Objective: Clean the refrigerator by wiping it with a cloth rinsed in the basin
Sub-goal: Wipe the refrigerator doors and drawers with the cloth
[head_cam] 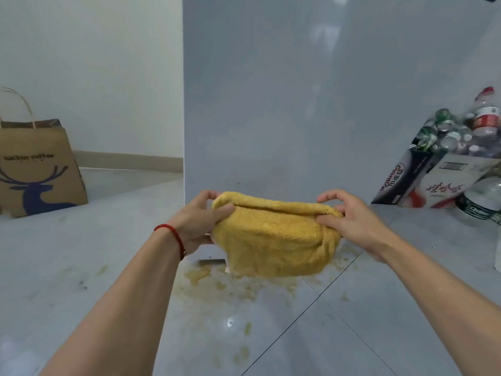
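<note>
1. Cloth (273, 240), yellow and fluffy, hangs between both hands: left hand (202, 221) pinches one end, right hand (349, 218) grips the other.
2. It's held low, right in front of the grey refrigerator (298, 104).
3. Yellowish splatter (238, 289) on the floor (81, 267) underneath; paper bag (40, 169) off left.

The thick yellow terry cloth (273, 240) looks fuzzy and rough. The tall grey refrigerator side (298, 104) is smooth and faintly glossy, like the shiny grey floor tiles (352, 335). The brown paper carrier bag (38, 169) is matt.
</note>
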Available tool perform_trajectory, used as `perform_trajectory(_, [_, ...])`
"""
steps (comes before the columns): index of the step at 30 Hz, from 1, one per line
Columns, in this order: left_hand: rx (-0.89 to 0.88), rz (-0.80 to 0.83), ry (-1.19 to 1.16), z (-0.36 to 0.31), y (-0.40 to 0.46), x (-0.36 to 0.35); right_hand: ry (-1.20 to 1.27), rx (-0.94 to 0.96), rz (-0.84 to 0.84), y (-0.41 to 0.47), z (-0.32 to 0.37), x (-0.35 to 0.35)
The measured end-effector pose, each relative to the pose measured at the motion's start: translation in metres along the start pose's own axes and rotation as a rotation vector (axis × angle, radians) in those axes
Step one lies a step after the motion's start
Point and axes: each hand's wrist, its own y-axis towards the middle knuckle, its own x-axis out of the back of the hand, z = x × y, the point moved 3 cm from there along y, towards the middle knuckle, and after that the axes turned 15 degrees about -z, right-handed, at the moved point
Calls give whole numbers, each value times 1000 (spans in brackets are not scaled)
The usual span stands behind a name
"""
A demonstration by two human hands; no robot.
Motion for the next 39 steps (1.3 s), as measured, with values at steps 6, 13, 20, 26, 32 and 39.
perform_trajectory(6, [228,7,-315,9,-7,14,245,-374,-89,-13,-37,-8])
perform_trajectory(13, [-56,58,91,41,-34,4,68,-375,218,-17,-72,4])
perform_trajectory(20, [-663,-367,757,42,-40,6,-467,225,95,-3,-77,-4])
perform_trajectory(26, [-40,-100,-173,52,-28,13,437,-264,148,-11,-90,-28])
perform_trajectory(32, [59,33,217,75,-23,-31,263,-427,143,-26,-108,-60])
perform_trajectory(39, [214,94,-27,72,-52,-78,226,-130,627,-54,-27,-93])
